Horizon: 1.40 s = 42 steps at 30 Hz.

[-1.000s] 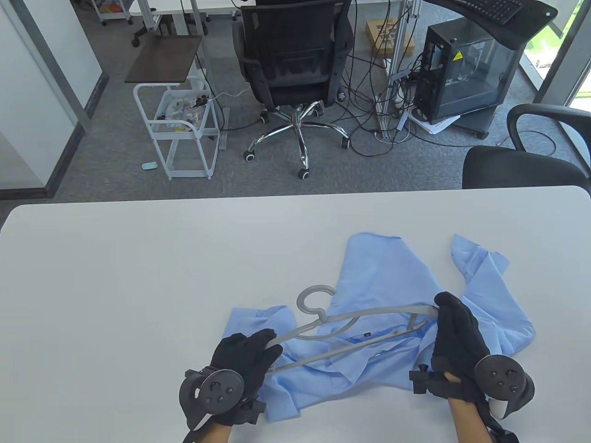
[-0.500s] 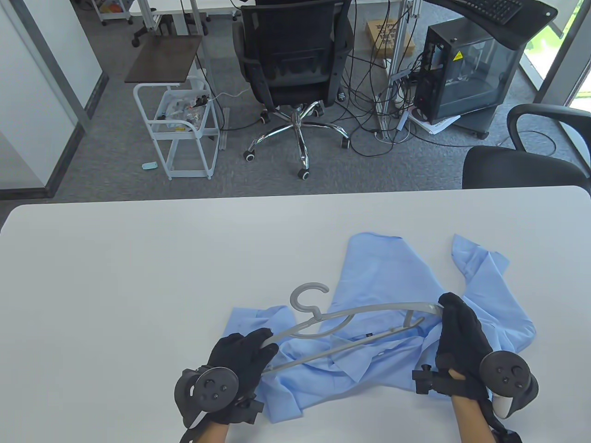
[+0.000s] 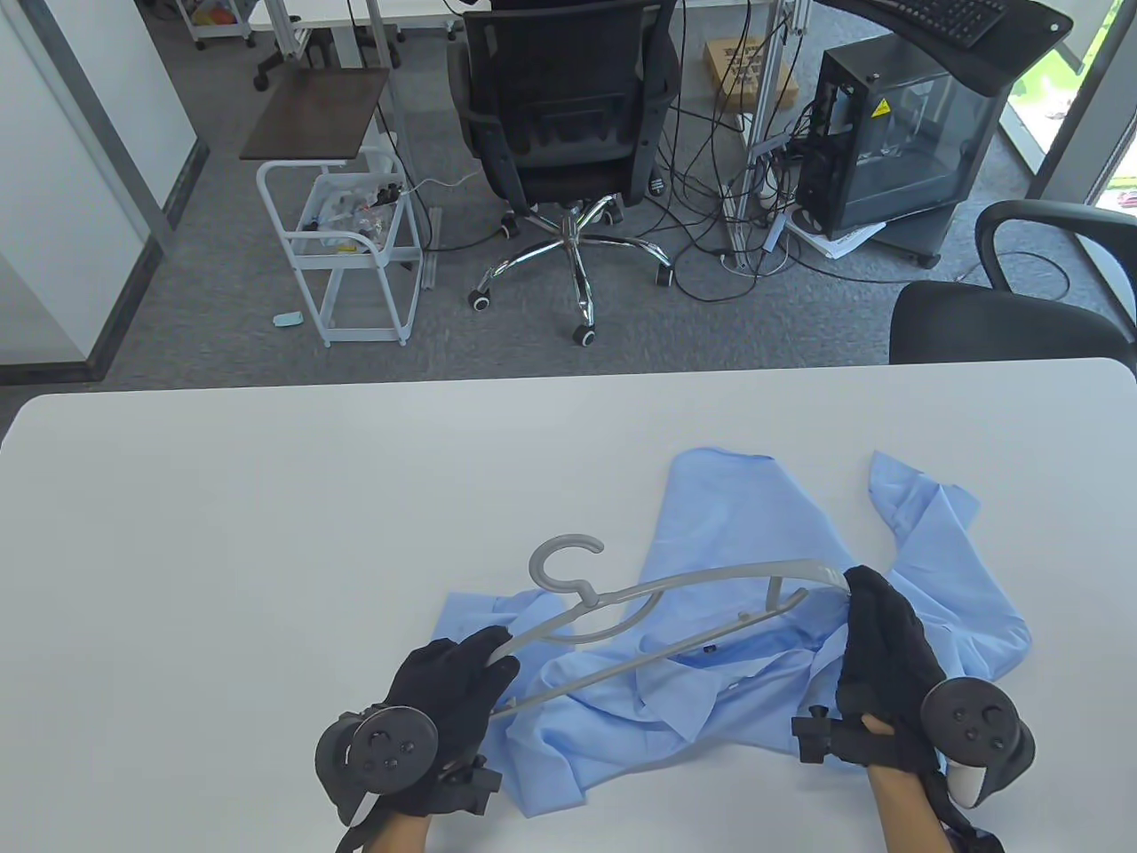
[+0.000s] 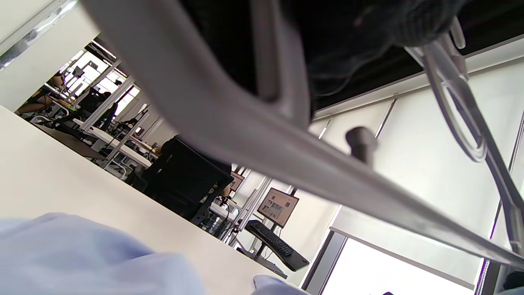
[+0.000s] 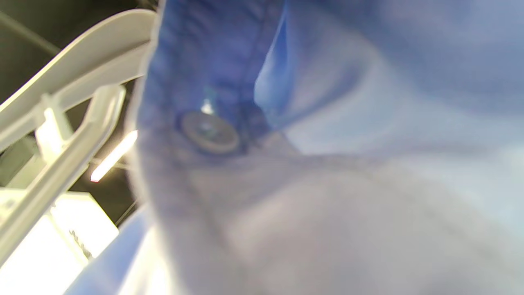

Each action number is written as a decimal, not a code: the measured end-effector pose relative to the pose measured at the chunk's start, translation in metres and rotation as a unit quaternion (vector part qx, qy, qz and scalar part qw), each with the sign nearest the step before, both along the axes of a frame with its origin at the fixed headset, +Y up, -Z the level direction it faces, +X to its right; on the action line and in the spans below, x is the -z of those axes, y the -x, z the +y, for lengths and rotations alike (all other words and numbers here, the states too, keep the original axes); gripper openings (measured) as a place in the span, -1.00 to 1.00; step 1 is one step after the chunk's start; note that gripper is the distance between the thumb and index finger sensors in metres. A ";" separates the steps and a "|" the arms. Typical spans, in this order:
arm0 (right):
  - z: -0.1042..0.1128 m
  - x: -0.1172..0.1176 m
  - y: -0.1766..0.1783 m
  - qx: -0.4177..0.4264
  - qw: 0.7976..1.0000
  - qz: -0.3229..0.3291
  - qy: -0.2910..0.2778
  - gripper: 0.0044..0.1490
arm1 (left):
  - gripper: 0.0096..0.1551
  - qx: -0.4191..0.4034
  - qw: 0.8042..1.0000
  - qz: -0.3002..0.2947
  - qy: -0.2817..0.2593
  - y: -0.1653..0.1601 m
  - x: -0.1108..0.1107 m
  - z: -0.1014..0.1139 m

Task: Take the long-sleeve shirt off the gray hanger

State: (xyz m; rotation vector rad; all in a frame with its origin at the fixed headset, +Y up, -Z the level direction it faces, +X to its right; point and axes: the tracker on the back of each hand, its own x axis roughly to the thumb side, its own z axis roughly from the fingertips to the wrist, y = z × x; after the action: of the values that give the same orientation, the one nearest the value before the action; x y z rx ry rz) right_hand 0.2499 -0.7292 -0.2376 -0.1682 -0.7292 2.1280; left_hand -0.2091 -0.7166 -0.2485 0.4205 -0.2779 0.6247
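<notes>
A light blue long-sleeve shirt (image 3: 737, 515) lies crumpled on the white table (image 3: 266, 533), right of centre near the front edge. The gray hanger (image 3: 693, 582) lies tilted over it, hook pointing to the far left, most of its frame bare. My left hand (image 3: 462, 684) grips the hanger's left end and holds it off the cloth; the left wrist view shows the bar (image 4: 245, 135) under my fingers (image 4: 327, 32). My right hand (image 3: 879, 649) holds the shirt down beside the hanger's right tip. The right wrist view is filled with blue cloth (image 5: 327, 164) and a button, hanger (image 5: 73, 53) at the left.
Beyond the table's far edge stand a black office chair (image 3: 568, 115), a second black chair (image 3: 1004, 329) at the right, a white cart (image 3: 346, 249) and a computer case (image 3: 897, 133). The shirt's sleeve reaches towards the table's right side.
My left hand has drawn the hanger's left end and hook to the left and raised it. My right hand has stayed on the shirt.
</notes>
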 end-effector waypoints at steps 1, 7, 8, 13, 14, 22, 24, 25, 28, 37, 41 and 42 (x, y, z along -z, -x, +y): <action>0.000 0.000 0.003 0.004 1.000 0.012 0.002 -0.41 | -0.41 -0.001 1.000 0.000 0.000 0.000 0.000 0.000; -0.004 0.003 0.008 0.007 0.999 0.036 0.022 -0.42 | -0.41 0.000 1.000 0.003 0.002 -0.001 0.000 -0.001; -0.004 0.004 0.007 0.006 0.999 0.038 0.028 -0.42 | -0.41 -0.002 1.000 0.002 0.005 -0.001 0.000 -0.001; -0.006 0.008 0.010 -0.005 0.996 0.059 0.061 -0.43 | -0.42 -0.011 1.000 0.001 0.010 -0.002 -0.001 -0.002; -0.006 0.009 0.011 -0.015 0.995 0.063 0.073 -0.43 | -0.41 -0.012 1.000 0.001 0.010 -0.002 0.000 -0.002; -0.009 0.012 0.018 -0.050 0.991 0.073 0.103 -0.42 | -0.41 -0.018 1.000 -0.002 0.015 -0.003 0.000 -0.003; -0.010 0.013 0.019 -0.055 0.990 0.075 0.110 -0.42 | -0.41 -0.018 1.000 -0.001 0.016 -0.003 0.000 -0.003; -0.011 0.014 0.019 -0.060 0.989 0.078 0.114 -0.41 | -0.41 -0.018 1.000 -0.001 0.015 -0.003 -0.001 -0.003; -0.012 0.013 0.020 -0.061 0.988 0.081 0.117 -0.40 | -0.41 -0.020 1.000 -0.003 0.019 -0.004 0.001 -0.004; -0.019 0.021 0.035 -0.139 0.958 0.149 0.202 -0.08 | -0.41 -0.017 0.999 -0.001 0.027 -0.003 0.002 -0.005; -0.020 0.022 0.041 -0.164 0.948 0.159 0.221 -0.03 | -0.41 -0.014 0.999 0.000 0.033 -0.004 0.003 -0.006; -0.019 0.022 0.042 -0.165 0.948 0.156 0.221 -0.04 | -0.41 -0.014 0.999 0.000 0.033 -0.004 0.003 -0.006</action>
State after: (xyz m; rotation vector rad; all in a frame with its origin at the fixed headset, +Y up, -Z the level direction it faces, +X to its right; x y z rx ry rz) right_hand 0.2084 -0.7486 -0.2592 0.0608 -0.0867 2.5369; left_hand -0.2052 -0.7225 -0.2512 0.3618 -0.2519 0.6596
